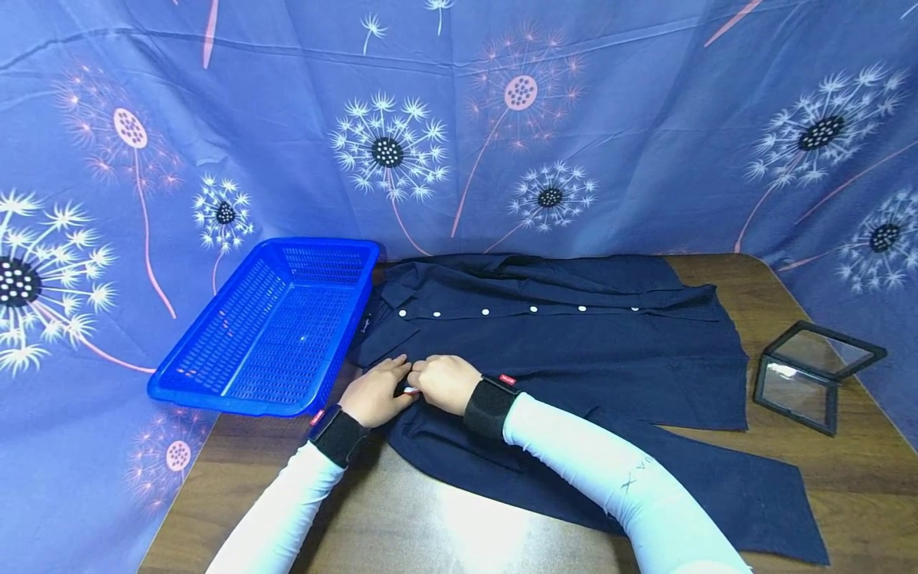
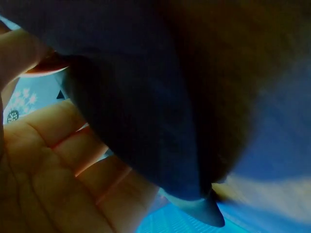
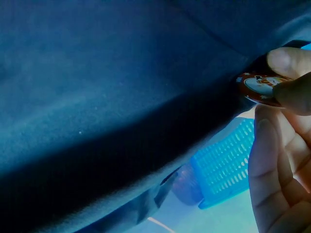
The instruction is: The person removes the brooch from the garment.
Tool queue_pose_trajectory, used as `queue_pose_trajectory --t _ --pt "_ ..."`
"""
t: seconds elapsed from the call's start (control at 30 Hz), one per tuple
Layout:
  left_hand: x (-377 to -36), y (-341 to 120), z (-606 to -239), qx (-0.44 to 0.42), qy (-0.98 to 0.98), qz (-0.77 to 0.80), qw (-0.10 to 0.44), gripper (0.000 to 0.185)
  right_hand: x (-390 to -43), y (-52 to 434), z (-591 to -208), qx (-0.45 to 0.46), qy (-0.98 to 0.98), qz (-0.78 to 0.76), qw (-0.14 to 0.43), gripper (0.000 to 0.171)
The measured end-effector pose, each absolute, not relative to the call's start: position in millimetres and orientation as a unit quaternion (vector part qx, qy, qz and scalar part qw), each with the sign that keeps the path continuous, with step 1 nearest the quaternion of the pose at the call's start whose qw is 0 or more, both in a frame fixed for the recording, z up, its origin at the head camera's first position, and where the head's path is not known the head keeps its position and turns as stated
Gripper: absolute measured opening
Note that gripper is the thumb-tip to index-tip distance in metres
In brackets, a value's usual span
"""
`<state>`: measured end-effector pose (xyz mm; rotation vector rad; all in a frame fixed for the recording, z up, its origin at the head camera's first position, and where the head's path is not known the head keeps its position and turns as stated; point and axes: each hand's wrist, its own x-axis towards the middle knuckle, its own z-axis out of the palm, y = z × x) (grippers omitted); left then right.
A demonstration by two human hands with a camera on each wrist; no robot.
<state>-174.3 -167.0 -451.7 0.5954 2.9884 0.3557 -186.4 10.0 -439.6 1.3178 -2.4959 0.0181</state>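
A dark navy button-up shirt (image 1: 574, 343) lies spread across the wooden table (image 1: 430, 518), its row of white buttons toward the far side. Both hands meet at its near left edge. My right hand (image 1: 445, 383) pinches a small round red and white badge (image 3: 260, 87) between thumb and fingertip, right against the shirt fabric (image 3: 121, 73). My left hand (image 1: 376, 392) holds the shirt (image 2: 146, 97) beside it, fingers under the cloth and thumb on top. The badge (image 1: 410, 390) shows only as a small speck between the hands in the head view.
A blue plastic basket (image 1: 323, 244) with nothing in it stands at the table's left, touching the shirt's collar end. A black-framed glass box (image 1: 814, 375) sits open at the right edge. A blue dandelion-print cloth (image 1: 502, 119) hangs behind and around the table.
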Motion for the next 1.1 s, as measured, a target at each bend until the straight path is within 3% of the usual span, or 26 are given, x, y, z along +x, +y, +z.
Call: queue_pose_trajectory --t 0.3,0.77,1.1 --pt "-168.2 -170.7 -432.4 0.222 0.958 0.181 0.019 0.057 -186.6 11.5 -438.6 0.460 -0.874 0.015 0.157 0.008" --pt "-164.2 -169.5 -429.4 0.238 0.953 0.188 -0.005 0.020 -185.1 13.4 -440.0 0.458 -0.873 0.034 0.164 0.004" --pt "-165.0 -169.4 -431.9 0.233 0.954 0.189 0.010 0.021 -187.3 15.4 -440.0 0.455 -0.881 0.047 0.120 0.004"
